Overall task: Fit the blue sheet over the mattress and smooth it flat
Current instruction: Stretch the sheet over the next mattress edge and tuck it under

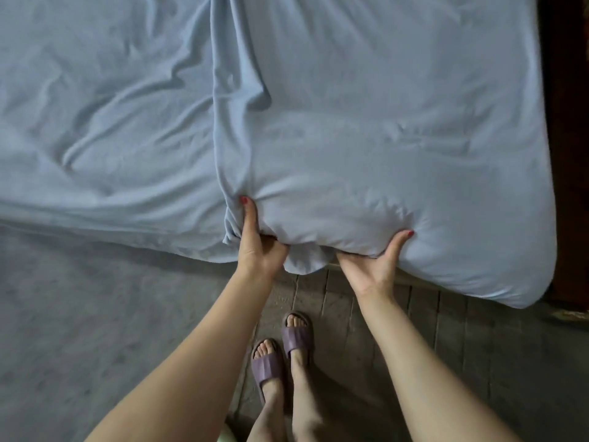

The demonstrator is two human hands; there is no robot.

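Item 1. A pale blue, soft, wrinkled fabric sheet (366, 122) was recorded across the whole upper half of the view, from nine o'clock round to three o'clock. It was laid over a mattress, of which no bare surface was shown; only its rounded near corner, wrapped in the cloth, was seen at four o'clock. A long raised fold was noted running from twelve o'clock down toward the centre, dividing a creased portion at ten o'clock from a smoother portion at two o'clock. The near edge of the sheet was seen hanging over the bed's side, bunched into a small drooping lobe just below centre.

Item 2. A grey, mottled floor (79, 314) was logged from seven to nine o'clock, with grey brick-like paving (478, 330) from five to six o'clock.

Item 3. A dark reddish-brown wooden strip (570, 154) was noted along the three o'clock edge, just beside the sheet.

Item 4. The left hand (255, 244), at centre, was found gripping the gathered edge of the sheet, thumb laid on top and fingers curled beneath the cloth.

Item 5. The right hand (376, 263), just toward four o'clock of centre, was found gripping the same edge, palm turned up, thumb pressed on top, fingers tucked under. The drooping lobe was held between the two hands.

Item 6. A pair of purple ribbed slide sandals (280, 352) was recorded at six o'clock, worn on bare feet.
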